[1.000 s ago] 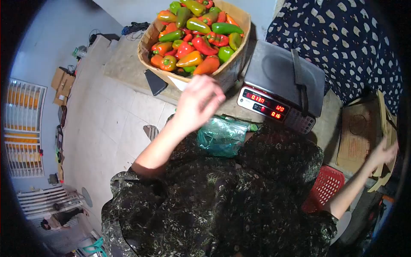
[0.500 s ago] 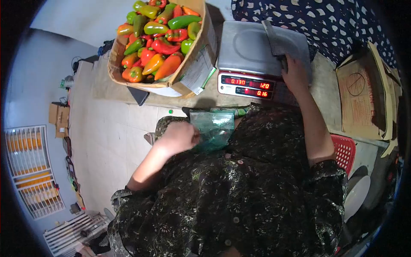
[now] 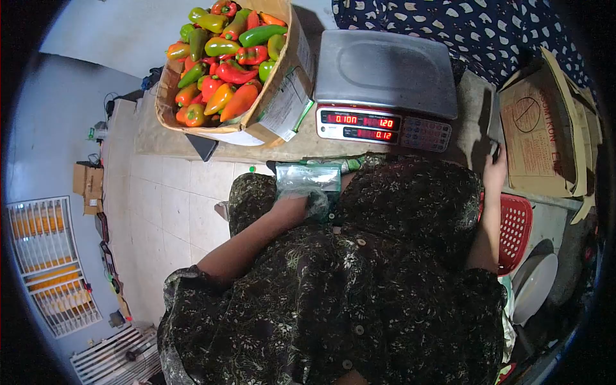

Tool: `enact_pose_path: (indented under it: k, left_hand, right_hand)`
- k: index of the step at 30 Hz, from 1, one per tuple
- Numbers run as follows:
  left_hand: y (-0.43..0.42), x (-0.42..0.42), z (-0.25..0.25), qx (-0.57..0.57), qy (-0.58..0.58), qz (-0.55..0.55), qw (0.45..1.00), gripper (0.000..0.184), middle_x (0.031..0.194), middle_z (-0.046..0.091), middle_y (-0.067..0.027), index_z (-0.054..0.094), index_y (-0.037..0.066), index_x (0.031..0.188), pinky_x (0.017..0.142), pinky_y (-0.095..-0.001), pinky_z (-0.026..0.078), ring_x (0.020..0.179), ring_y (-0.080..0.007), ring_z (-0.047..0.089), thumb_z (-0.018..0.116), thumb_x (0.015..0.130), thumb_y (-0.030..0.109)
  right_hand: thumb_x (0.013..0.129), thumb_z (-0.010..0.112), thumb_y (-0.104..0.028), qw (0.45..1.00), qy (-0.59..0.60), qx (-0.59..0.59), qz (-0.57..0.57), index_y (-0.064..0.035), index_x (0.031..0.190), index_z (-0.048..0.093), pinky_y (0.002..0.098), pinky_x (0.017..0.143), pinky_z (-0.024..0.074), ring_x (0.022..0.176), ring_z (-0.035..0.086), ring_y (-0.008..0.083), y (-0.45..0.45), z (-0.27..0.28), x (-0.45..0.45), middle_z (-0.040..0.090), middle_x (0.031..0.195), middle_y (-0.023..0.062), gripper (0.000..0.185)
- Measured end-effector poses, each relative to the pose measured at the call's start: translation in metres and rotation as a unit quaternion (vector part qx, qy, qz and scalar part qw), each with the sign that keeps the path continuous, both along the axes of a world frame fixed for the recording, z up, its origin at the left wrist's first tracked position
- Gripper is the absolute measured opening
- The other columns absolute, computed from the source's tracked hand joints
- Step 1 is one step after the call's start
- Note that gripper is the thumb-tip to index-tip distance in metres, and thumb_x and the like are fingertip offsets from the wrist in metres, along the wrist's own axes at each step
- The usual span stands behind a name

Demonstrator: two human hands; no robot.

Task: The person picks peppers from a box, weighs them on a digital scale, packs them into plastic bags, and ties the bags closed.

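A dark cleaver-like knife (image 3: 486, 122) lies or hangs along the table edge right of the scale (image 3: 385, 74), and my right hand (image 3: 495, 168) is closed round its handle. The scale's plate bears nothing, and its red display is lit. On my lap is a clear greenish plastic bag (image 3: 308, 179). My left hand (image 3: 294, 208) is at the bag's lower part, its fingers hidden by the plastic. Red, green and orange peppers (image 3: 224, 70) fill a cardboard box (image 3: 285, 96) left of the scale.
An open cardboard box (image 3: 532, 135) stands at the right. Below it are a red perforated basket (image 3: 513, 234) and a white basin (image 3: 536, 289). A dark flat object (image 3: 202, 147) sits under the pepper box. Dark patterned cloth (image 3: 462, 25) hangs behind the scale.
The knife has come off the scale and moved right in my right hand. My left hand has moved right and down to the bag. The scale's reading has changed.
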State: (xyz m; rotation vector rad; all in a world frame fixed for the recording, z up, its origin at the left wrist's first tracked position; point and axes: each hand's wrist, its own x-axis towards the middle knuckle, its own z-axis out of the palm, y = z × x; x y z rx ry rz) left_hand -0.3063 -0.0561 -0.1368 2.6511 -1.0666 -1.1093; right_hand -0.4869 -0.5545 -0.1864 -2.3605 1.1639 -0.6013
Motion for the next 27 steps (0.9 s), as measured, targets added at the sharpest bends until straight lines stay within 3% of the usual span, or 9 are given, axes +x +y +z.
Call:
enact_pose_path:
  k: [6,8,11,12,16,18,21,24,27]
  left_hand:
    - [0.013,0.006,-0.029,-0.170,0.010,0.173,0.970,0.037,0.122,0.051,-0.0245,0.052,0.004,0.115,0.094,-0.0451,0.041,0.115,-0.0370,0.049,0.055,0.082,0.020]
    - [0.023,0.006,-0.048,-0.073,-0.182,-0.046,0.980,0.035,0.130,0.045,-0.0197,0.051,0.006,0.117,0.099,-0.0424,0.038,0.121,-0.0328,0.044,0.051,0.084,0.018]
    - [0.024,0.008,-0.050,0.017,-0.231,-0.074,0.970,0.033,0.124,0.050,-0.0171,0.052,0.008,0.118,0.098,-0.0417,0.039,0.116,-0.0313,0.048,0.048,0.086,0.017]
    - [0.013,0.014,-0.030,0.103,-0.144,-0.087,0.980,0.034,0.117,0.054,-0.0166,0.051,0.008,0.120,0.096,-0.0416,0.041,0.112,-0.0314,0.051,0.047,0.087,0.017]
    - [0.000,0.011,-0.018,-0.056,0.081,0.113,0.989,0.037,0.123,0.055,-0.0149,0.052,0.009,0.124,0.099,-0.0366,0.039,0.115,-0.0242,0.052,0.045,0.092,0.025]
    - [0.018,0.009,-0.065,-0.197,0.032,0.043,0.979,0.041,0.129,0.051,-0.0142,0.047,0.008,0.130,0.100,-0.0362,0.038,0.117,-0.0232,0.050,0.041,0.095,0.027]
    - [0.034,0.019,-0.123,-0.145,-0.180,-0.085,0.969,0.051,0.138,0.041,-0.0143,0.034,0.005,0.138,0.102,-0.0380,0.036,0.123,-0.0258,0.045,0.042,0.094,0.027]
    - [0.034,0.016,-0.111,-0.034,-0.377,-0.196,0.905,0.056,0.144,0.032,-0.0150,0.026,0.003,0.142,0.103,-0.0397,0.035,0.124,-0.0298,0.043,0.043,0.093,0.026]
    - [0.032,0.017,-0.115,-0.058,-0.382,-0.148,0.911,0.050,0.132,0.049,-0.0169,0.037,0.010,0.138,0.092,-0.0460,0.045,0.109,-0.0372,0.054,0.048,0.091,0.022]
  right_hand:
    - [0.082,0.057,-0.014,0.998,0.056,0.029,-0.005,-0.0059,0.134,0.040,0.0437,0.087,0.0454,0.104,0.057,0.0413,-0.011,-0.056,-0.019,0.057,0.115,0.0278,0.056]
    - [0.081,0.059,-0.016,0.997,0.072,0.030,0.013,-0.0072,0.135,0.040,0.0435,0.087,0.0456,0.105,0.055,0.0421,-0.022,-0.065,-0.016,0.054,0.118,0.0282,0.057]
    - [0.078,0.064,-0.019,0.983,0.180,0.029,-0.004,-0.0089,0.135,0.040,0.0433,0.087,0.0461,0.106,0.053,0.0442,-0.020,-0.062,-0.008,0.050,0.120,0.0272,0.062]
    - [0.076,0.068,-0.024,0.985,0.175,0.004,0.002,-0.0113,0.135,0.041,0.0441,0.088,0.0461,0.105,0.053,0.0449,-0.030,-0.084,-0.015,0.047,0.119,0.0244,0.066]
    - [0.075,0.069,-0.028,0.980,0.197,0.000,0.012,-0.0151,0.136,0.040,0.0460,0.089,0.0455,0.105,0.053,0.0434,-0.043,-0.119,-0.023,0.047,0.117,0.0237,0.069]
    - [0.074,0.071,-0.030,0.981,0.191,0.021,0.012,-0.0174,0.136,0.039,0.0466,0.090,0.0450,0.106,0.052,0.0433,-0.038,-0.100,-0.019,0.047,0.119,0.0239,0.070]
    - [0.074,0.070,-0.031,0.979,0.200,-0.042,0.000,-0.0194,0.136,0.039,0.0468,0.090,0.0449,0.107,0.052,0.0436,-0.004,-0.034,0.003,0.047,0.120,0.0235,0.070]
    - [0.076,0.069,-0.031,0.971,0.240,-0.005,-0.021,-0.0204,0.136,0.039,0.0474,0.089,0.0452,0.109,0.052,0.0417,-0.004,-0.028,0.010,0.047,0.123,0.0222,0.069]
    - [0.083,0.060,-0.029,0.953,0.299,0.055,0.002,-0.0209,0.138,0.037,0.0470,0.090,0.0449,0.112,0.052,0.0385,-0.027,-0.072,0.001,0.048,0.127,0.0217,0.060]
